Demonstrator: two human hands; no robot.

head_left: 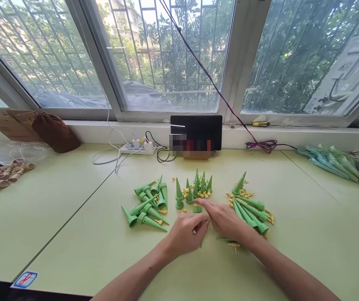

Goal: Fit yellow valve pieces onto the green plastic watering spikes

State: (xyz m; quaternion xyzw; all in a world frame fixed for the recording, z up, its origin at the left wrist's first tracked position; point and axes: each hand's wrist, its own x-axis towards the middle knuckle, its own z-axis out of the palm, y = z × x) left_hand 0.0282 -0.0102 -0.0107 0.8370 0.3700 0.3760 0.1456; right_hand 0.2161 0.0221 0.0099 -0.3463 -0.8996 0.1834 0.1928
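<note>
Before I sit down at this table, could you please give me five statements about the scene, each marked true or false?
1. The bare left hand and bare right hand are close together above the pale yellow-green table. True.
2. Every tapered green plastic cone lies on its side. False: several green cones stand upright just beyond the hands.
3. A flat tablet with a black screen stands beyond the cones, near the window. True.
4. A soft dark brown bag is at the right end of the view. False: the brown bag is on the left.
5. Small yellow pieces lie among the cones on the right. True.
</note>
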